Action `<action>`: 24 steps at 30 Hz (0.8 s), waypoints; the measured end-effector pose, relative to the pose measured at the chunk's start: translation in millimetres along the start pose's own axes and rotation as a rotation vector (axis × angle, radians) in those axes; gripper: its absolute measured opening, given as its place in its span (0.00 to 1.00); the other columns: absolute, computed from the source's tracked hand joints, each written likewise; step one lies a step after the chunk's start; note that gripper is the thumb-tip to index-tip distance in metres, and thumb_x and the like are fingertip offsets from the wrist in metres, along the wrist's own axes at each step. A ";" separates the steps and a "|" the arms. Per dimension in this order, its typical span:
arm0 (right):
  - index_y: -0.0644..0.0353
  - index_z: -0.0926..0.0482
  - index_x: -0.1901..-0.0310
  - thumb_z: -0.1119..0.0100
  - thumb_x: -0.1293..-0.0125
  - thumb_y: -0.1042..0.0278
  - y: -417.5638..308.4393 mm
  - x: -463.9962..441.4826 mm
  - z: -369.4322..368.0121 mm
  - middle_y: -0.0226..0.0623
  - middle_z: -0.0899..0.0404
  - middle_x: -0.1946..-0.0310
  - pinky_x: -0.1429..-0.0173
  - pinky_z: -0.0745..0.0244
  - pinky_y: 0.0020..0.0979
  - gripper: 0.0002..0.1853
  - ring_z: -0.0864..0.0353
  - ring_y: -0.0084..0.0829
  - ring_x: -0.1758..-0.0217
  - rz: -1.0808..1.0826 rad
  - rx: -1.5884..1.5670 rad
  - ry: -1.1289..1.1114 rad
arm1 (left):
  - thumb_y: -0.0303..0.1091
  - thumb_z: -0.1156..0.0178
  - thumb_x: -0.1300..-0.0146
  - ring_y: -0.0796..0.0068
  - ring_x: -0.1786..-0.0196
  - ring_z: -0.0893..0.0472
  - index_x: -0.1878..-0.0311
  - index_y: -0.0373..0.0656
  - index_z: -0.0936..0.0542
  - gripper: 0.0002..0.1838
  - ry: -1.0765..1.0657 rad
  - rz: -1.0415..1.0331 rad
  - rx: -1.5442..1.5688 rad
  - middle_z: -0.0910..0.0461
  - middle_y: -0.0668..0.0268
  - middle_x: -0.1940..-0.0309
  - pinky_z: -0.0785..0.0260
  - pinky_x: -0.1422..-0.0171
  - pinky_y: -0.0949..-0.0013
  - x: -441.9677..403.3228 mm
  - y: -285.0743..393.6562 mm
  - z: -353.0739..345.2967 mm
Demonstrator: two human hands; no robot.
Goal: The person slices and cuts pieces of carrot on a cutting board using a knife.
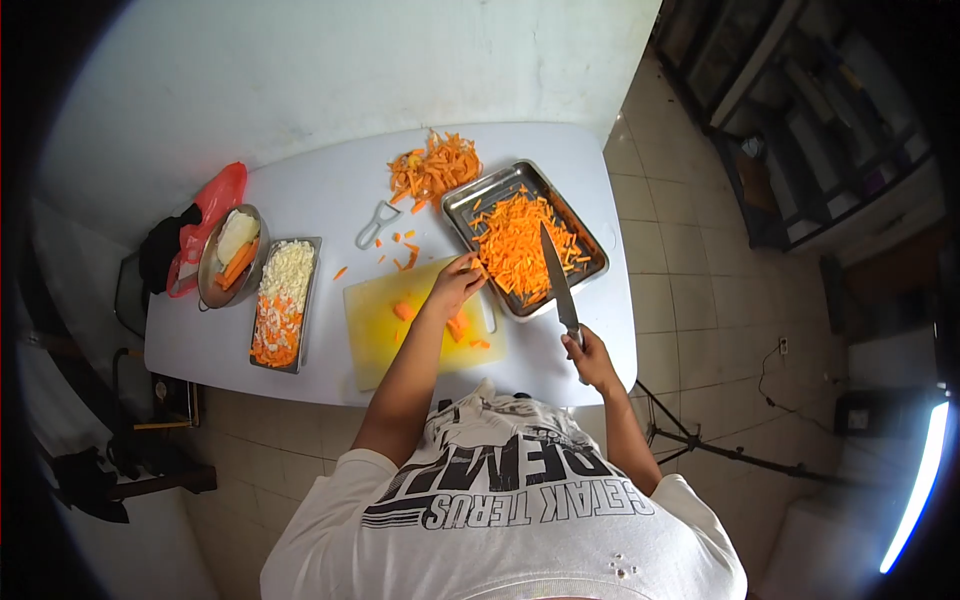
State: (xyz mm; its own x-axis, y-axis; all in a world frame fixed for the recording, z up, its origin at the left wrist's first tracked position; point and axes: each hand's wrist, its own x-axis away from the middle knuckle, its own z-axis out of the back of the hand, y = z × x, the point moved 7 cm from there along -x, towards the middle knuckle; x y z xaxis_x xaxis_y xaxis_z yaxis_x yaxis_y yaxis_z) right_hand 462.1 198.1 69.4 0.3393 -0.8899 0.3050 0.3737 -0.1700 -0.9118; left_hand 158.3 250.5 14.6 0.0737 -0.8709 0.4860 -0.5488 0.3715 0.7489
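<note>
My right hand [592, 358] is closed round the handle of a large knife [559, 283], whose blade points away over a metal tray [596, 262] of cut carrot strips [522, 240]. My left hand [458, 285] is beside the tray's near left edge, above the yellow cutting board [375, 350]. Its fingers are bent together around a small orange piece that looks like carrot [478, 268]. Under and beside my left forearm, carrot pieces [457, 326] lie on the board.
Carrot peelings [435, 168] are heaped behind the tray, near a peeler [378, 225]. Leftward stand a narrow tray [283, 305] of white and orange pieces, a bowl [212, 290] with whole carrots, and a red plastic bag [225, 190]. A tripod leg [735, 453] is at the right.
</note>
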 end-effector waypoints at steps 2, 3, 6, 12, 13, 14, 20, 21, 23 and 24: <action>0.58 0.26 0.61 0.42 0.29 0.57 -5.4 -11.0 6.1 0.24 0.29 0.75 0.65 0.30 0.24 0.12 0.29 0.18 0.73 0.000 -0.013 0.001 | 0.24 0.45 0.30 0.73 0.48 0.21 0.34 0.36 0.30 0.22 -0.058 -0.027 -0.119 0.24 0.65 0.48 0.24 0.38 0.71 -13.8 21.0 -31.5; 0.58 0.26 0.61 0.42 0.29 0.58 -10.0 -15.0 8.7 0.23 0.29 0.75 0.65 0.30 0.24 0.12 0.29 0.18 0.72 0.009 -0.043 0.009 | 0.24 0.45 0.30 0.73 0.48 0.21 0.35 0.36 0.30 0.21 -0.076 -0.016 -0.153 0.24 0.65 0.47 0.25 0.38 0.71 -23.5 29.7 -42.2; 0.58 0.26 0.60 0.42 0.28 0.59 3.8 -27.2 12.6 0.23 0.30 0.75 0.64 0.29 0.24 0.11 0.29 0.17 0.72 0.008 -0.112 0.025 | 0.25 0.44 0.31 0.70 0.49 0.19 0.39 0.31 0.27 0.18 -0.032 -0.018 -0.250 0.22 0.61 0.46 0.23 0.40 0.69 -39.6 50.7 -66.8; 0.58 0.26 0.61 0.43 0.28 0.60 31.4 -25.3 13.4 0.23 0.29 0.76 0.66 0.31 0.23 0.11 0.30 0.17 0.73 -0.011 -0.158 0.048 | 0.32 0.46 0.27 0.72 0.60 0.16 0.44 0.33 0.25 0.15 -0.060 -0.009 -0.645 0.17 0.58 0.55 0.20 0.55 0.71 -83.1 57.6 -77.9; 0.59 0.26 0.62 0.43 0.28 0.60 31.5 -24.7 13.5 0.24 0.29 0.77 0.68 0.32 0.24 0.11 0.31 0.17 0.74 -0.002 -0.174 0.061 | 0.33 0.52 0.25 0.73 0.59 0.17 0.48 0.37 0.24 0.12 -0.061 0.000 -0.695 0.17 0.59 0.55 0.23 0.56 0.73 -84.8 59.2 -82.9; 0.60 0.26 0.63 0.43 0.28 0.59 34.0 -22.5 11.8 0.25 0.29 0.79 0.69 0.34 0.25 0.12 0.32 0.18 0.75 0.000 -0.191 0.072 | 0.33 0.53 0.24 0.73 0.60 0.17 0.48 0.38 0.25 0.11 -0.076 0.008 -0.712 0.17 0.59 0.55 0.23 0.56 0.73 -85.8 59.6 -85.8; 0.61 0.26 0.62 0.43 0.28 0.59 30.7 -21.8 13.7 0.25 0.30 0.79 0.70 0.35 0.24 0.12 0.34 0.17 0.75 -0.067 -0.184 0.065 | 0.36 0.57 0.23 0.73 0.65 0.18 0.50 0.39 0.31 0.10 -0.146 -0.007 -0.974 0.17 0.59 0.62 0.23 0.59 0.70 -98.7 65.2 -93.0; 0.61 0.25 0.62 0.43 0.28 0.59 30.9 -23.8 13.6 0.25 0.30 0.79 0.70 0.36 0.24 0.13 0.35 0.17 0.75 -0.071 -0.195 0.063 | 0.36 0.57 0.23 0.72 0.67 0.18 0.50 0.39 0.31 0.11 -0.155 -0.040 -1.051 0.18 0.59 0.64 0.23 0.59 0.69 -101.0 67.5 -93.5; 0.61 0.25 0.61 0.43 0.28 0.59 32.4 -28.6 13.7 0.25 0.30 0.79 0.69 0.36 0.24 0.13 0.35 0.17 0.75 -0.076 -0.196 0.052 | 0.36 0.55 0.24 0.71 0.67 0.18 0.51 0.37 0.30 0.11 -0.184 -0.052 -1.154 0.19 0.60 0.66 0.23 0.60 0.67 -104.4 68.2 -92.9; 0.61 0.25 0.61 0.43 0.28 0.59 30.1 -30.8 13.9 0.25 0.30 0.79 0.69 0.36 0.23 0.13 0.35 0.17 0.75 -0.079 -0.195 0.046 | 0.36 0.53 0.24 0.72 0.66 0.18 0.51 0.37 0.29 0.11 -0.205 -0.031 -1.179 0.20 0.60 0.67 0.23 0.60 0.67 -103.2 69.4 -95.5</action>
State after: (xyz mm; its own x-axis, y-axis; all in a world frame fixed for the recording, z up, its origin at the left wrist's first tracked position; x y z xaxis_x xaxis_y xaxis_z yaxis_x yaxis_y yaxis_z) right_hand 474.9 226.3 36.4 0.2742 -0.8883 0.3686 0.2223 -0.3143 -0.9229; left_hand 192.2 396.9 59.5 -0.1194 -0.8799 0.4598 0.5601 0.3227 0.7630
